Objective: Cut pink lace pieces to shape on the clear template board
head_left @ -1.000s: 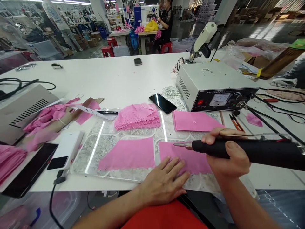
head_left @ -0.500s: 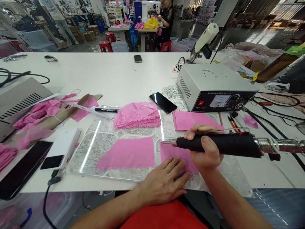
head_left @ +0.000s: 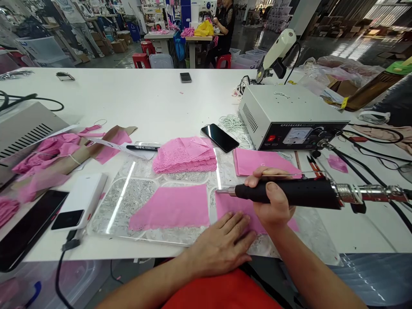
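Note:
My right hand (head_left: pixel 275 195) is wrapped round a black handheld tool (head_left: pixel 299 193) with a metal tip, which points left. The tip lies at the upper left corner of a pink fabric piece (head_left: pixel 227 204). On the lower part of that piece my left hand (head_left: pixel 227 242) rests flat, fingers spread, hiding some of it. Left of it another pink piece (head_left: pixel 177 206) with a slanted side lies on the clear mat (head_left: pixel 128 193). Behind are a stack of scalloped pink fabric (head_left: pixel 185 155) and folded pink pieces (head_left: pixel 260 161).
A grey control box (head_left: pixel 289 116) stands at the back right, cables running from its front. A black phone (head_left: pixel 220 137), a marker (head_left: pixel 142 147), a white power bank (head_left: pixel 80 201) and fabric scraps (head_left: pixel 51 154) lie around. Across the table a person (head_left: pixel 223 30) sits at a sewing machine.
My right hand and the black tool have shifted slightly left, the tip still at the fabric's upper left corner. My left hand has stayed flat in place.

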{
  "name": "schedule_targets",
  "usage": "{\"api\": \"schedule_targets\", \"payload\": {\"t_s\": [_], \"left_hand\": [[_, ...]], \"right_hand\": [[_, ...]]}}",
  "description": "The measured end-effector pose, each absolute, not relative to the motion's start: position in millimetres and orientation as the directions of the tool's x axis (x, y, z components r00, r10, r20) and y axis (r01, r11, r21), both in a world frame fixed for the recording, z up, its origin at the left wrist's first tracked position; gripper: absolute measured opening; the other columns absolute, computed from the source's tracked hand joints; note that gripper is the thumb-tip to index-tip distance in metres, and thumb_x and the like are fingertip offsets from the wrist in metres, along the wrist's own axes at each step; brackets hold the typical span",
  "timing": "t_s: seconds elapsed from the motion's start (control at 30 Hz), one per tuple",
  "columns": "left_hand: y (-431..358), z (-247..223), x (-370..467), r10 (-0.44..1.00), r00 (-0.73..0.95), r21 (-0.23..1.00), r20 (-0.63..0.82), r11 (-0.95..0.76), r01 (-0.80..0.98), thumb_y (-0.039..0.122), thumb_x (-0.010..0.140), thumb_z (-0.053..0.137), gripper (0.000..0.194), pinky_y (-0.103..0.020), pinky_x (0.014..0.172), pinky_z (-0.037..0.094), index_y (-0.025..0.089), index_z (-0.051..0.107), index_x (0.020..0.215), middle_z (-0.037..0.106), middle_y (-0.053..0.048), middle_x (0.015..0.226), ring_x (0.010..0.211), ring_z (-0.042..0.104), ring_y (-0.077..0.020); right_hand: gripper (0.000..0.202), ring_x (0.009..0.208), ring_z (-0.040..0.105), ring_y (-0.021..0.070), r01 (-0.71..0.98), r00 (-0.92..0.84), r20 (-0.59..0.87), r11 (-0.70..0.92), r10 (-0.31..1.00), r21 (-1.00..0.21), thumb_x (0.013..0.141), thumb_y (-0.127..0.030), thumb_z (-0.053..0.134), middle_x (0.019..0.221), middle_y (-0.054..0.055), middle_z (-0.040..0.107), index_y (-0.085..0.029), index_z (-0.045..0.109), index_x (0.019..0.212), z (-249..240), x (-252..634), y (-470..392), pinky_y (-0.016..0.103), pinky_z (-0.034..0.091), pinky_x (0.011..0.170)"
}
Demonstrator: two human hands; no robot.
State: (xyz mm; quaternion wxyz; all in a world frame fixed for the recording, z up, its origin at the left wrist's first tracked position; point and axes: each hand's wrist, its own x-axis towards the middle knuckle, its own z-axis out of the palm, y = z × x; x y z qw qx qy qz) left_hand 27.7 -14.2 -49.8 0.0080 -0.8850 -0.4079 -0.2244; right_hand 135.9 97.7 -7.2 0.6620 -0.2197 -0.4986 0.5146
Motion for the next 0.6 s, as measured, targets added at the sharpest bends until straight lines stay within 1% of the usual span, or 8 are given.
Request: {"api": "schedule_targets", "payload": {"t_s": [0.27, 0.37, 0.43, 0.5, 0.6], "left_hand": [[-14, -50, 28, 0.722, 0.572, 0.170, 0.389, -0.667, 0.725, 0.042, 0.095, 0.050, 0.046, -0.042, 0.110, 0.038, 0.010, 0.051, 0.127, 0.059, -0.016, 0.128, 0.130, 0.047, -0.0291], [-13, -50, 28, 0.723, 0.567, 0.177, 0.394, -0.665, 0.725, 0.042, 0.094, 0.051, 0.045, -0.041, 0.110, 0.039, 0.011, 0.053, 0.126, 0.060, -0.014, 0.126, 0.128, 0.049, -0.0285], [-13, -49, 28, 0.714, 0.561, 0.174, 0.419, -0.670, 0.722, 0.042, 0.094, 0.051, 0.043, -0.041, 0.109, 0.041, 0.011, 0.055, 0.123, 0.061, -0.014, 0.125, 0.126, 0.051, -0.0285], [-14, -48, 28, 0.696, 0.551, 0.155, 0.461, -0.675, 0.722, 0.038, 0.094, 0.050, 0.039, -0.042, 0.108, 0.042, 0.010, 0.058, 0.120, 0.062, -0.014, 0.124, 0.125, 0.052, -0.0285], [-14, -47, 25, 0.674, 0.505, 0.111, 0.540, -0.651, 0.751, 0.029, 0.095, 0.049, 0.031, -0.043, 0.106, 0.045, 0.010, 0.061, 0.116, 0.063, -0.013, 0.123, 0.125, 0.053, -0.0284]], "right_hand": [[0.005, 0.061, 0.058, 0.0119, -0.438, -0.067, 0.488, 0.414, 0.870, -0.798, 0.079, -0.023, 0.058, 0.080, -0.002, 0.060, -0.021, 0.057, 0.084, -9, 138, 98, 0.034, 0.050, 0.065], [0.004, 0.062, 0.058, 0.0120, -0.419, -0.064, 0.503, 0.434, 0.862, -0.797, 0.080, -0.022, 0.058, 0.079, -0.002, 0.060, -0.021, 0.057, 0.084, -8, 136, 98, 0.034, 0.050, 0.065], [0.006, 0.062, 0.058, 0.0116, -0.425, -0.050, 0.482, 0.418, 0.875, -0.803, 0.079, -0.023, 0.058, 0.080, -0.002, 0.060, -0.021, 0.058, 0.084, -6, 136, 99, 0.034, 0.050, 0.065], [0.008, 0.059, 0.058, 0.0111, -0.447, 0.005, 0.459, 0.413, 0.888, -0.793, 0.076, -0.024, 0.058, 0.082, -0.001, 0.061, -0.021, 0.058, 0.084, 0, 140, 103, 0.034, 0.051, 0.063], [0.011, 0.054, 0.056, 0.0104, -0.463, 0.172, 0.442, 0.468, 0.880, -0.752, 0.071, -0.025, 0.056, 0.078, -0.001, 0.060, -0.019, 0.058, 0.080, 10, 156, 113, 0.032, 0.050, 0.057]]}}
